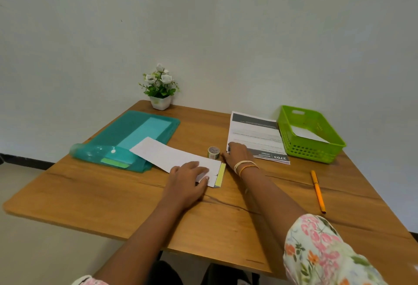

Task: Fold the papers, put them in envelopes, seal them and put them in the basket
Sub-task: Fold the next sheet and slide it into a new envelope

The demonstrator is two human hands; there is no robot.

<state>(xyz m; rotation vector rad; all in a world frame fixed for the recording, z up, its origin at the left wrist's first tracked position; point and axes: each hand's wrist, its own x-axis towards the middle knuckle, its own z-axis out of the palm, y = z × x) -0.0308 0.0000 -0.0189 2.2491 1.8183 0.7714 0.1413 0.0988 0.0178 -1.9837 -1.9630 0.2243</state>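
A long white envelope (167,154) lies across the middle of the table, its flap open at the right end with a yellow strip (220,175). My left hand (187,177) presses flat on the envelope near the flap. My right hand (237,154) rests on the near left corner of a stack of printed papers (253,133), fingers spread, holding nothing. A small roll of tape (213,152) stands between the envelope and the papers. The green basket (316,149) at the right holds one white envelope (306,134).
A teal plastic folder (126,135) with envelopes inside lies at the left, partly under the white envelope. A potted white flower (160,87) stands at the back edge. An orange pen (317,190) lies at the right. The table's front edge is near my arms.
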